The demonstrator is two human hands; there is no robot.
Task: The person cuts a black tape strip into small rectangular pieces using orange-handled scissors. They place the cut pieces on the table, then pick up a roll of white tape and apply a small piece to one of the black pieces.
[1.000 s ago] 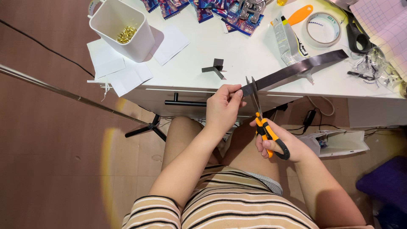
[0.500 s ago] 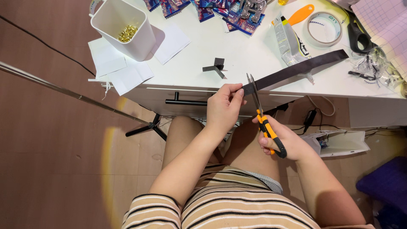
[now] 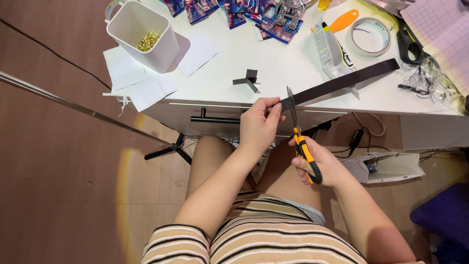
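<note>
The person sits at a white desk (image 3: 293,73) with both hands held out over their lap, just in front of the drawer handle (image 3: 215,119). The left hand (image 3: 259,126) is pinched shut on the near end of a long dark strip (image 3: 342,82), which runs up and to the right across the desk edge. The right hand (image 3: 320,164) is wrapped around the orange and black handles of a pair of scissors (image 3: 299,134), whose blades point upward and meet the strip just beside the left thumb. On the desk a white tub (image 3: 156,41) holds small gold bits, loose white paper sheets (image 3: 141,83) lie beside it, and a roll of tape (image 3: 371,36) sits to the right.
</note>
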